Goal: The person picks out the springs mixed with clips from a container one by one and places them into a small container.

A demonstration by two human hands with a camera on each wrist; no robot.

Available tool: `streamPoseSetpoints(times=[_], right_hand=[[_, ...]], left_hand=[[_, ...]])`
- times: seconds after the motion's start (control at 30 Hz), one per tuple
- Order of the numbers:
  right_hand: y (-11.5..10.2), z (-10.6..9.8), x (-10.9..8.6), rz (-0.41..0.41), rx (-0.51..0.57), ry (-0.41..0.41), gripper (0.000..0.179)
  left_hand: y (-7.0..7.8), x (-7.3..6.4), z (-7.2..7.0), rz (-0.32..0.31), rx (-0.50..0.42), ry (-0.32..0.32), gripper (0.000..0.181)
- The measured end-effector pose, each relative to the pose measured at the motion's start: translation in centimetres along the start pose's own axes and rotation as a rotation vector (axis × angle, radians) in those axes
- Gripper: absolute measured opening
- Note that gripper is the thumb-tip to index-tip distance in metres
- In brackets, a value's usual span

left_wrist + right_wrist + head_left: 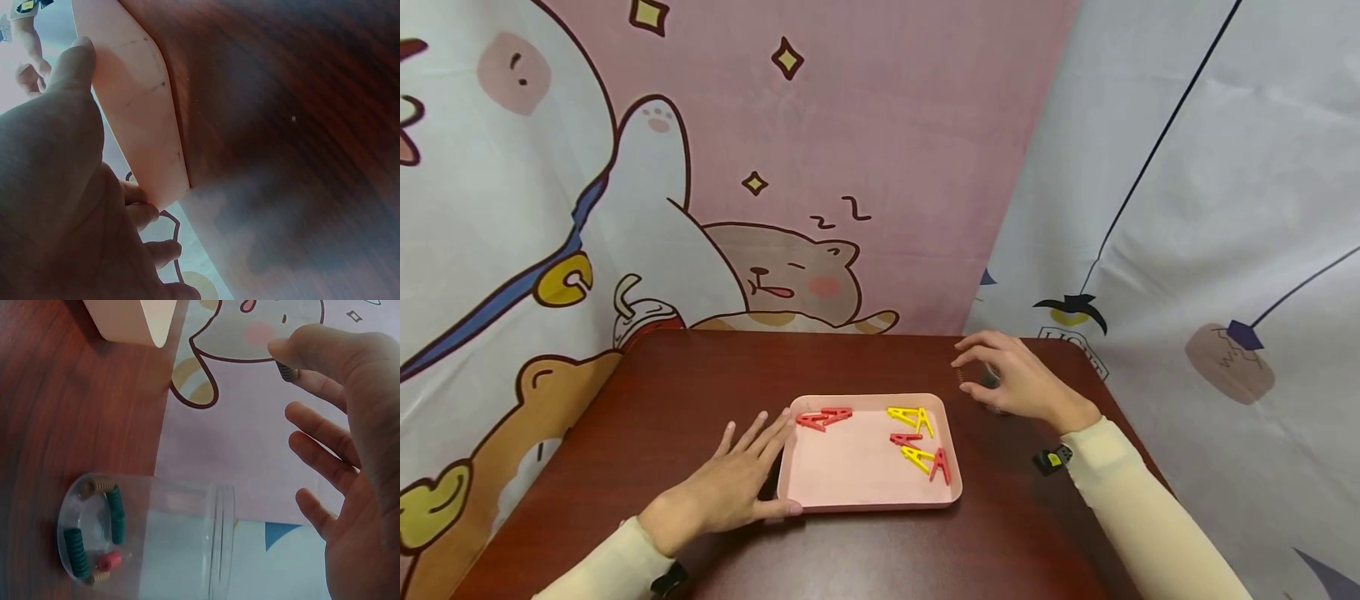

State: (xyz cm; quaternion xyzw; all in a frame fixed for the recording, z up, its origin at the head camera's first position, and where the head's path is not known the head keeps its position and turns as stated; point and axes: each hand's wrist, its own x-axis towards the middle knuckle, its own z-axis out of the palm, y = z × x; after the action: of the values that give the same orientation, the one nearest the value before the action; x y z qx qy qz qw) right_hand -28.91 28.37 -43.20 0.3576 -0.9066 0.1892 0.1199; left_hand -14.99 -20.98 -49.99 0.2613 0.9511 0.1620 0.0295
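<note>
My left hand (730, 487) rests along the left side of a shallow pink tray (846, 468), its fingers straight; the thumb touches the near rim and a fingertip the far left corner. Inside the tray lie red clips (940, 467) and yellow clips (917, 457). To the right of the tray, my right hand (1018, 379) pinches a small brownish spring (287, 371) between thumb and index finger, in the air. The other fingers stand apart. A clear jar (181, 544) stands just below that hand, mostly hidden by it in the head view.
Green springs (76, 553), tan ones and a red piece (109, 560) lie at the jar's bottom. The dark brown table (865, 554) ends at the back against a cartoon-printed cloth (887, 150). A similar cloth hangs on the right.
</note>
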Motion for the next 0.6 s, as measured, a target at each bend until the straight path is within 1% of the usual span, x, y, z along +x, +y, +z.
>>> streamPoseSetpoints(times=[0.03, 0.13, 0.17, 0.27, 0.37, 0.47, 0.6], right_hand=[[0.1, -0.1, -0.1, 0.001, 0.0, 0.005, 0.036], [0.5, -0.4, -0.2, -0.01, -0.01, 0.025, 0.036], [0.6, -0.4, -0.3, -0.014, -0.013, 0.032, 0.036], [1.1, -0.6, -0.4, -0.037, -0.019, 0.057, 0.035], [1.7, -0.9, -0.4, -0.045, -0.015, 0.076, 0.035], [2.1, -1.1, -0.5, -0.033, -0.012, 0.077, 0.035], [2.8, -1.3, -1.0, 0.002, 0.001, 0.068, 0.036]], left_hand=[[0.0, 0.0, 0.0, 0.002, -0.005, 0.004, 0.124], [0.1, 0.0, 0.0, -0.015, 0.004, -0.016, 0.125], [0.5, 0.0, -0.4, -0.028, 0.026, -0.037, 0.126], [0.7, 0.1, -0.6, -0.041, 0.052, -0.068, 0.127], [0.8, 0.2, -0.7, -0.042, 0.07, -0.074, 0.127], [0.8, 0.3, -0.9, -0.04, 0.073, -0.072, 0.126], [0.7, 0.4, -0.9, -0.042, 0.065, -0.074, 0.125]])
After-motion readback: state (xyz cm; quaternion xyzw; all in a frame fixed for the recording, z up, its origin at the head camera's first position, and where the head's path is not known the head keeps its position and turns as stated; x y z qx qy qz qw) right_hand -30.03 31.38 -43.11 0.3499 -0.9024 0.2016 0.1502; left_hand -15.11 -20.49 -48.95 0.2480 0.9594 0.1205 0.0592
